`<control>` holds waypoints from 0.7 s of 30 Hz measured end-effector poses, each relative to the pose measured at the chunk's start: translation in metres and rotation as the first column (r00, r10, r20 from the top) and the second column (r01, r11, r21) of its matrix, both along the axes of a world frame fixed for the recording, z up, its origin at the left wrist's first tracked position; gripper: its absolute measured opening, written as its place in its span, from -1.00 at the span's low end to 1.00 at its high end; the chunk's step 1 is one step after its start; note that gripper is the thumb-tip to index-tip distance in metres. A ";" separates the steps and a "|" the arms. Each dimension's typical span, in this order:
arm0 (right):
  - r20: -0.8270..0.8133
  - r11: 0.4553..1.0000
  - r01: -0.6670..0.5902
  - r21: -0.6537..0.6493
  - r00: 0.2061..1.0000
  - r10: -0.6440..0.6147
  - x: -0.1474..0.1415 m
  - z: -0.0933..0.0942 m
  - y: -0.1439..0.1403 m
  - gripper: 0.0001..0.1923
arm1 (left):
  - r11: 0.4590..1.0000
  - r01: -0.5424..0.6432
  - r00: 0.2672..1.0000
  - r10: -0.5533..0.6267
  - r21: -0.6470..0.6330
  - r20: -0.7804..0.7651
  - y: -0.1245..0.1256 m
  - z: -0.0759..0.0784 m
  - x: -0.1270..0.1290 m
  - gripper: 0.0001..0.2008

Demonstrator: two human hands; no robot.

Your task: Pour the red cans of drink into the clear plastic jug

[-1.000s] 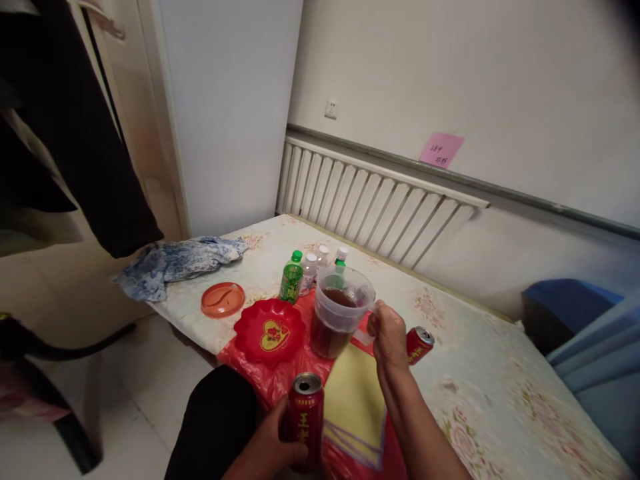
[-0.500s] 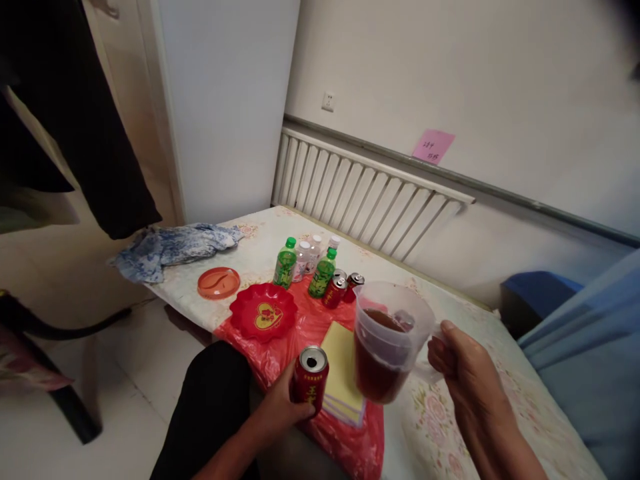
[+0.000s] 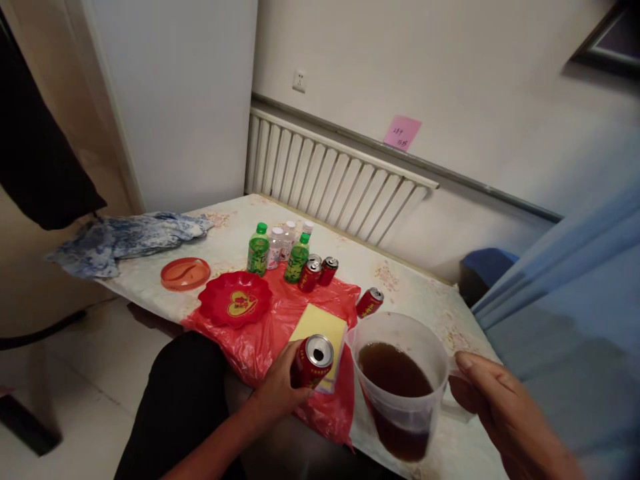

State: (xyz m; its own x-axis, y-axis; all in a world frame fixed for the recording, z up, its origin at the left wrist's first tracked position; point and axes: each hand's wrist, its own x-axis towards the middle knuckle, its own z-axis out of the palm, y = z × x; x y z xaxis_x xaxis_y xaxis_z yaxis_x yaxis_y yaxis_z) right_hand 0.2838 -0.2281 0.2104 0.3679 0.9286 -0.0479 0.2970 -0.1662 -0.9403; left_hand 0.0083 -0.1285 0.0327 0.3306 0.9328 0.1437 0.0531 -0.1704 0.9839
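Note:
My left hand (image 3: 280, 387) is closed around a red drink can (image 3: 313, 363) with an opened top, held a little tilted over a yellow pad of paper (image 3: 320, 319). My right hand (image 3: 505, 400) grips the handle of a clear plastic measuring jug (image 3: 400, 393), roughly half full of dark brown liquid. The jug is to the right of the can and apart from it. Beyond the jug's rim, another red can (image 3: 370, 303) stands on the floral cloth. The paper lies on a red plastic bag (image 3: 280, 293).
A scalloped red plate (image 3: 210, 303) lies left on the bag. Behind it stand green-capped bottles (image 3: 259, 250), clear bottles (image 3: 275, 248) and red cans (image 3: 329, 270). An orange-red round dish (image 3: 185, 274) and a blue patterned cloth (image 3: 135, 240) lie far left. A radiator (image 3: 320, 173) lines the wall.
The view has turned right and things appear further left. The jug has come lower and nearer, away from the can. A red can behind the jug now shows.

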 end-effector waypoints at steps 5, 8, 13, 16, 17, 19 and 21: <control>0.064 0.997 -0.039 -0.066 0.997 0.043 0.005 0.005 -0.012 -0.47 | 0.995 0.028 0.999 -0.024 0.096 -0.040 -0.008 0.005 0.005 -0.24; 0.109 0.993 -0.074 -0.089 0.991 0.084 0.009 0.005 -0.014 -0.47 | 0.991 0.044 0.998 -0.039 0.127 -0.041 -0.012 0.005 0.007 -0.28; 0.179 0.986 -0.107 -0.128 0.975 0.129 0.007 0.011 -0.015 -0.40 | 0.989 0.057 0.997 -0.050 0.135 -0.061 -0.016 0.004 0.005 -0.25; 0.210 0.978 -0.139 -0.157 0.963 0.171 0.004 0.015 -0.015 -0.42 | 0.988 0.065 0.997 -0.057 0.137 -0.060 -0.017 0.002 0.004 -0.25; 0.220 0.974 -0.150 -0.169 0.958 0.186 0.004 0.017 -0.015 -0.42 | 0.988 0.065 0.997 -0.057 0.141 -0.059 -0.017 0.002 0.004 -0.25; 0.234 0.968 -0.165 -0.191 0.950 0.208 0.003 0.019 -0.014 -0.41 | 0.987 0.056 0.997 -0.048 0.148 -0.059 -0.017 0.001 0.004 -0.26; 0.248 0.964 -0.168 -0.204 0.944 0.217 0.004 0.020 -0.013 -0.39 | 0.988 0.044 0.998 -0.036 0.149 -0.059 -0.017 0.000 0.005 -0.27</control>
